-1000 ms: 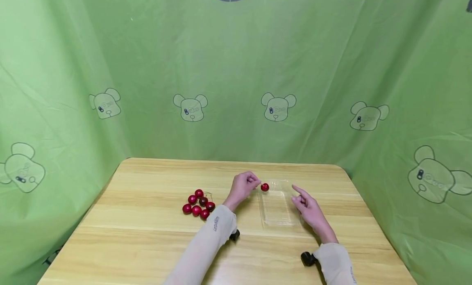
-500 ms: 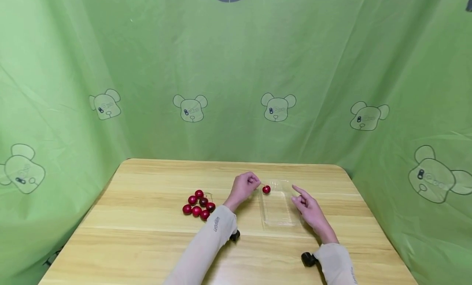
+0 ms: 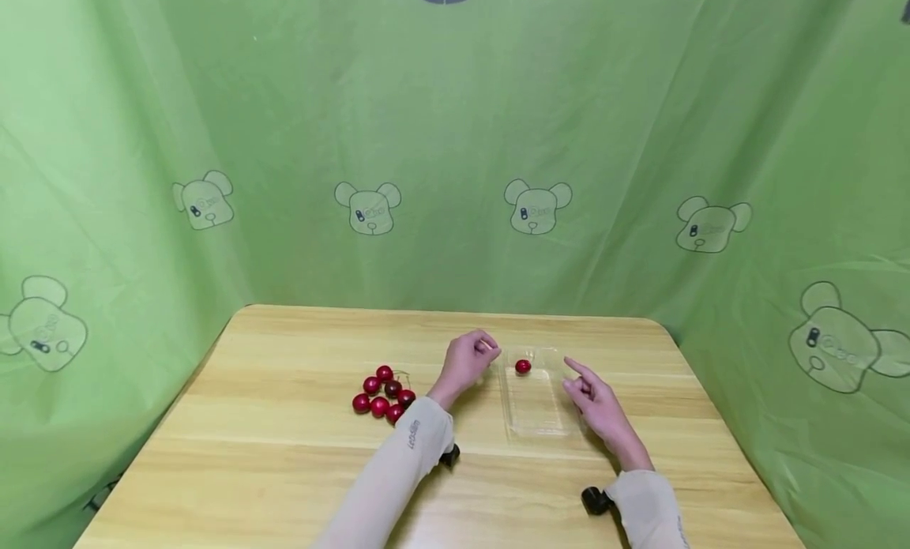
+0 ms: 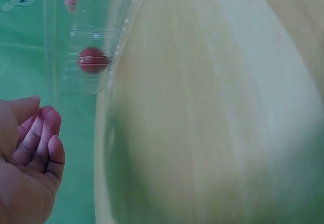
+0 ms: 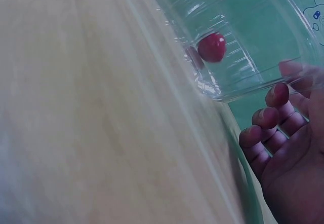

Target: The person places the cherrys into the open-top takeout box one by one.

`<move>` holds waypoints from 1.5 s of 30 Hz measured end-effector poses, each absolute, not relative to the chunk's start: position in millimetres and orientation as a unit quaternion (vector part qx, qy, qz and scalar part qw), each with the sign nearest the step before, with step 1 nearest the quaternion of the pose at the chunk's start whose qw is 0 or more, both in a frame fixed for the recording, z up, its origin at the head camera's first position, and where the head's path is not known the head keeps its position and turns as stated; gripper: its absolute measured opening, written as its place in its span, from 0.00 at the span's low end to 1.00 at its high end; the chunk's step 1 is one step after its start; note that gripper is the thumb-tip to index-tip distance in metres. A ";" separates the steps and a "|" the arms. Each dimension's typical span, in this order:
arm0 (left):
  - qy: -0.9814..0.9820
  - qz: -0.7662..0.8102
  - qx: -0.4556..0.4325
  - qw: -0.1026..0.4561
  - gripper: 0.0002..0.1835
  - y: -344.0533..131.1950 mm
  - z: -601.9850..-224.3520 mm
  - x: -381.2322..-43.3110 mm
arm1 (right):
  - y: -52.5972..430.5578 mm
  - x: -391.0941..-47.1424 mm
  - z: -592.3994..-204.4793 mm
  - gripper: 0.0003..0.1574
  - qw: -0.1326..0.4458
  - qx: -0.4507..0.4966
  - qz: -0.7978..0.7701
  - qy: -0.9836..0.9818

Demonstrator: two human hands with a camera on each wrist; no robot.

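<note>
Plastic tray (image 3: 536, 411) sits between half-bent hands (image 3: 469, 362) (image 3: 603, 411), perhaps touching the right.

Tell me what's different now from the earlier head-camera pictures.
The left hand has let go of the single cherry it held by the stem; the fruit shifted a little rightward and now lies in the far end of the clear container. Staying about the same: both hands' positions, the right hand beside the container, and the other cherries.

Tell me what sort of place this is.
Probably a makeshift recording booth: green curtains printed with cartoon animal heads hang behind and on both sides of a wooden table, and small wrist-worn black devices look like cameras.
</note>
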State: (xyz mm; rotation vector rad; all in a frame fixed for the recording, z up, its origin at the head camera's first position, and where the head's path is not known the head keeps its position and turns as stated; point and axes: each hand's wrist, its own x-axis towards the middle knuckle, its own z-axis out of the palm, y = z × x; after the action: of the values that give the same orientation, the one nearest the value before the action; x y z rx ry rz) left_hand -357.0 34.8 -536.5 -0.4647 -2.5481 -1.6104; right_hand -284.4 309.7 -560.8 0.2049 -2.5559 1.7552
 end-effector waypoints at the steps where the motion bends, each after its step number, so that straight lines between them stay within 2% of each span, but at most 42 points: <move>1: -0.834 -0.529 -0.151 0.047 0.03 33.7 -535.2 -356.9 | 309.8 -284.9 -561.1 0.37 0.018 0.064 0.564 -0.823; 12: -0.820 -0.549 -0.160 0.024 0.04 4.3 -514.8 -349.0 | 311.8 -287.7 -560.5 0.38 0.014 0.053 0.562 -0.825; 23: -0.843 -0.514 -0.157 0.033 0.07 -63.7 -510.4 -341.6 | 309.7 -288.5 -561.3 0.38 0.019 0.062 0.559 -0.827; 31: -0.876 -0.459 -0.138 0.043 0.05 -108.2 -510.6 -340.7 | 309.9 -287.7 -562.9 0.37 0.021 0.064 0.562 -0.824; 45: -0.905 -0.408 -0.117 -0.008 0.10 -138.7 -520.2 -342.1 | 308.7 -287.5 -562.0 0.37 0.020 0.062 0.559 -0.826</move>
State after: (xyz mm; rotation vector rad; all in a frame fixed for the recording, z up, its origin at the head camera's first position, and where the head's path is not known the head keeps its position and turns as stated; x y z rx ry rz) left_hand -342.1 -138.7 -520.2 -0.3702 -2.8597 -1.2886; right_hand -287.5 308.7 -562.0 0.1926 -2.5629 1.7352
